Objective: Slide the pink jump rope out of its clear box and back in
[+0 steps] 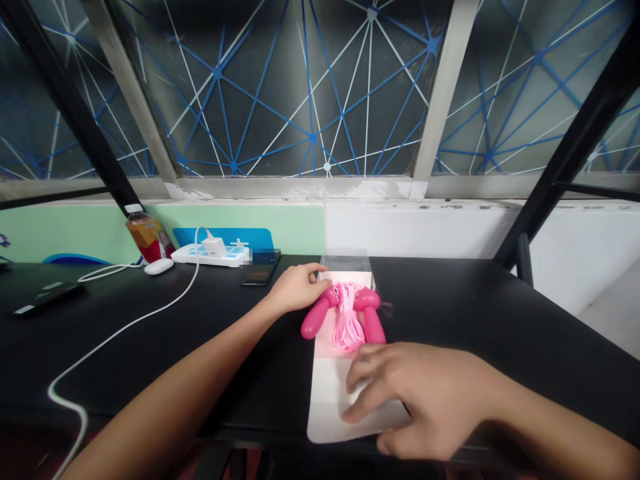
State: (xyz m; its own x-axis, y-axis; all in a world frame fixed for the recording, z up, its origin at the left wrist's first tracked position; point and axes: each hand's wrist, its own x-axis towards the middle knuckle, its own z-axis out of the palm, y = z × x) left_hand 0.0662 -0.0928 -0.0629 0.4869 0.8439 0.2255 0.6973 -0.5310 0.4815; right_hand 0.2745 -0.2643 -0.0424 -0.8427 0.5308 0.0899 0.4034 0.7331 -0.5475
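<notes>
Pink jump rope (349, 327) (coiled up) mid-frame on a pale card (327, 413). Left hand (297, 287) at its upper left, can't tell if clamped; right hand (430, 393) lower right, fingers apart over card.

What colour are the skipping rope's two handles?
Deep pink handles, darker than the light pink cord; best seen in the head view.

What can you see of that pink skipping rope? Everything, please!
The skipping rope has a bundle of pale pink loops and two darker, plastic-looking handles splayed outward. It lies on a card, one handle jutting past its left edge. The left hand is at that handle's upper end; the right hand is by the other's lower end. Contact is unclear.
</notes>
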